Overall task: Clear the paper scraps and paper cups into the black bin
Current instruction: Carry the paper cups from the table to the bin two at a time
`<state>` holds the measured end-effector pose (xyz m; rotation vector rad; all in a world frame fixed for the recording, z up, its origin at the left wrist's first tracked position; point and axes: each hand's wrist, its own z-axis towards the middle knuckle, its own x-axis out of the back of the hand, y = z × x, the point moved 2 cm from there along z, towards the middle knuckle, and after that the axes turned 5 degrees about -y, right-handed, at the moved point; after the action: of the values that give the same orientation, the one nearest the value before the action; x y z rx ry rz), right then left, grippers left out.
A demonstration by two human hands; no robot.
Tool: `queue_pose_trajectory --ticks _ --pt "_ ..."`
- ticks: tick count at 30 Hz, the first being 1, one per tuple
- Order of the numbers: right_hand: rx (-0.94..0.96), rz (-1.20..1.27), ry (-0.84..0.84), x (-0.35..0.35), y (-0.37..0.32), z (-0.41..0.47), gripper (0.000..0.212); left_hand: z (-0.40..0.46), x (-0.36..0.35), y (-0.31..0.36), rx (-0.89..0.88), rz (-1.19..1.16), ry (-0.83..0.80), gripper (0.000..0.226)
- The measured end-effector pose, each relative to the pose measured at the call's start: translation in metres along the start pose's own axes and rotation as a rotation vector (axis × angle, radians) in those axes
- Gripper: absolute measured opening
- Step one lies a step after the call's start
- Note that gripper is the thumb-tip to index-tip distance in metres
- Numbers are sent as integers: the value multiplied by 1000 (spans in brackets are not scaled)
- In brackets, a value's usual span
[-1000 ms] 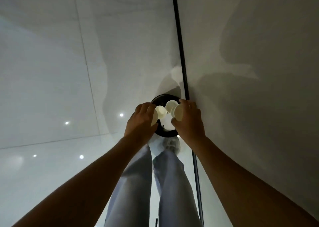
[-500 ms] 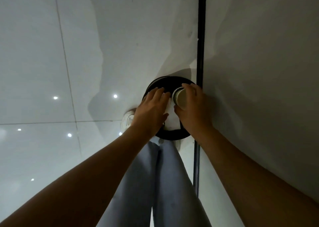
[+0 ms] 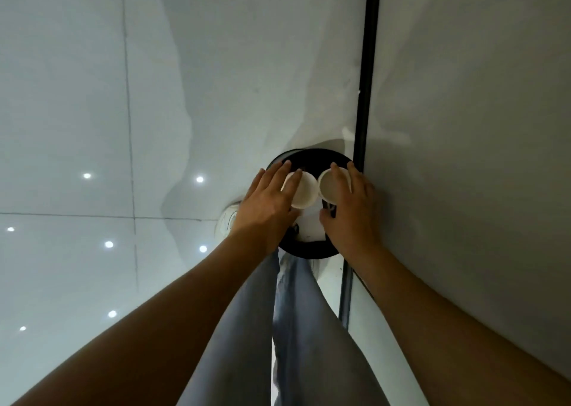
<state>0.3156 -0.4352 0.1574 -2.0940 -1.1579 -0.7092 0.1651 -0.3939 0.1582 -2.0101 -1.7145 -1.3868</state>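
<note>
The person is standing over the black bin (image 3: 309, 251), which is sitting on the floor against the wall on the right, and is holding both hands above its opening. The left hand (image 3: 265, 204) is gripping one paper cup (image 3: 304, 191) with fingers laid across its top; the right hand (image 3: 352, 211) is gripping another paper cup (image 3: 332, 186), fingers curled round its rim. Both cups are hanging directly over the mouth, likely so they fall straight inside. White paper (image 3: 312, 226) is already lying in the bin.
</note>
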Motion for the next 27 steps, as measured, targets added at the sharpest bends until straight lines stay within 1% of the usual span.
queue_pose_trajectory --ticks 3,7,11,15,20,24,27 --pt "31 -16 -18 32 -42 -38 77 -50 43 2 109 -51 41 66" --pt "111 -29 -81 92 -123 -102 74 -141 112 12 220 -102 142 57" --pt "274 -144 -134 143 -203 -171 68 -236 174 15 366 -140 221 56" --pt "382 -276 -205 170 -283 -228 64 -322 224 -2 503 -210 300 55" --pt "510 -423 -195 168 -399 -288 60 -426 269 -58 620 -255 386 55" --pt "593 -530 -187 135 -509 -328 57 -518 283 -132 708 -294 449 54" --pt "663 -608 -216 103 -600 -361 57 -594 290 -191 785 -303 474 53"
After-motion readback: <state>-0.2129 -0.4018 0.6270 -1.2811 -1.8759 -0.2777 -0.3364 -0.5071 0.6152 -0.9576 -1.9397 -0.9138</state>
